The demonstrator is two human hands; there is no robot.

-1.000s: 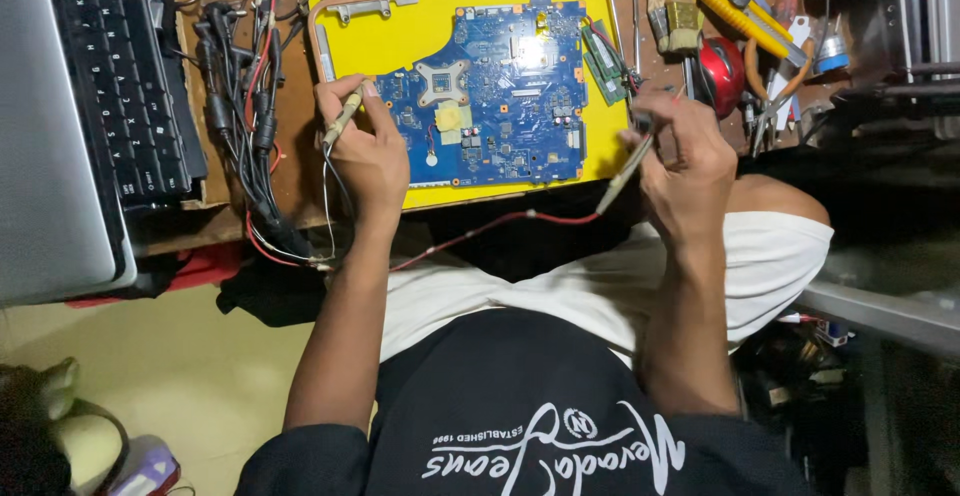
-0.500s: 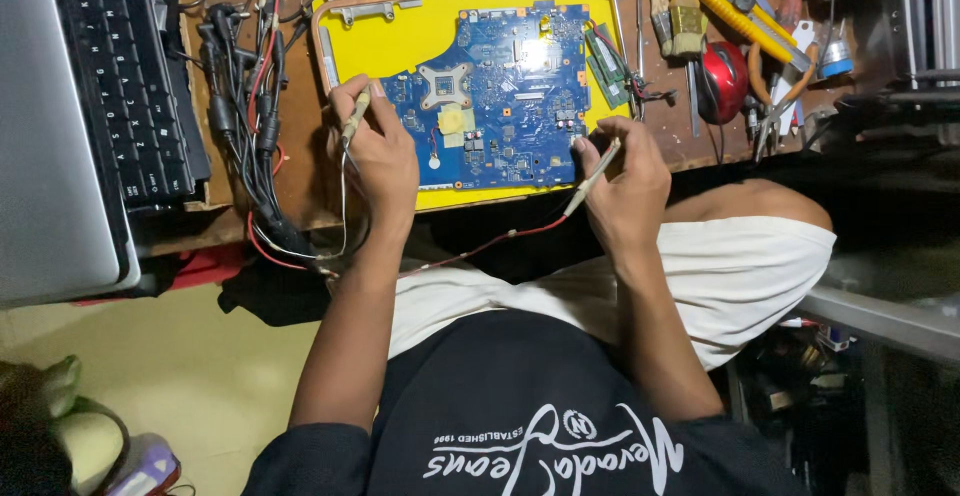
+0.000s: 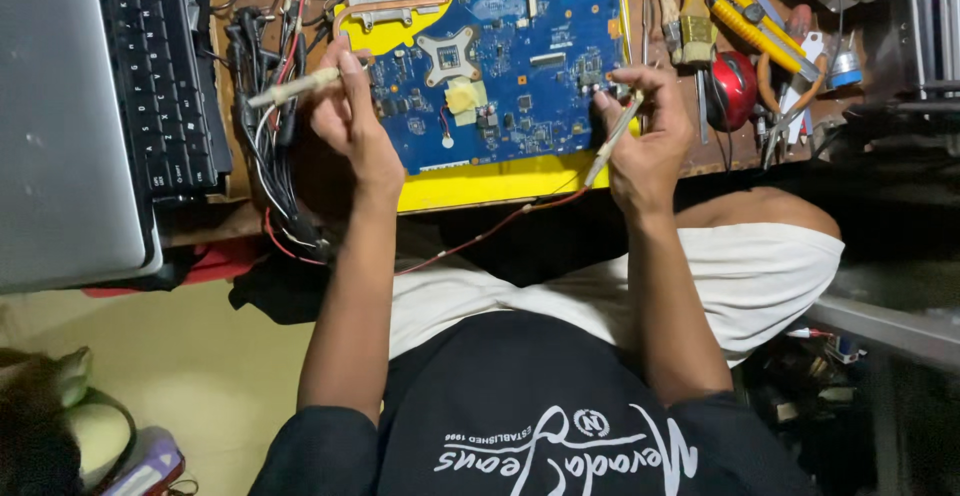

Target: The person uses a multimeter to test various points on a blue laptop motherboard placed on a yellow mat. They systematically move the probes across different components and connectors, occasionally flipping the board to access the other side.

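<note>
A blue circuit board (image 3: 510,66) lies on a yellow mat (image 3: 480,184) on the workbench. My left hand (image 3: 350,121) sits at the board's left edge and grips a pale probe (image 3: 292,88) that points out to the left, with a thin wire trailing from it. My right hand (image 3: 648,134) grips a second pale probe (image 3: 612,141) whose tip touches the board's right edge. A red wire (image 3: 480,236) runs from that probe down over my lap.
A laptop with black keyboard (image 3: 160,66) stands at the left. A bundle of black cables (image 3: 270,136) lies between it and the board. Yellow-handled tools (image 3: 750,21), a red round object (image 3: 733,86) and pliers crowd the right side of the bench.
The view has moved closer to the board. My right hand has shifted onto the board's right edge with its probe tip touching it. My left hand's probe now points outward to the left.
</note>
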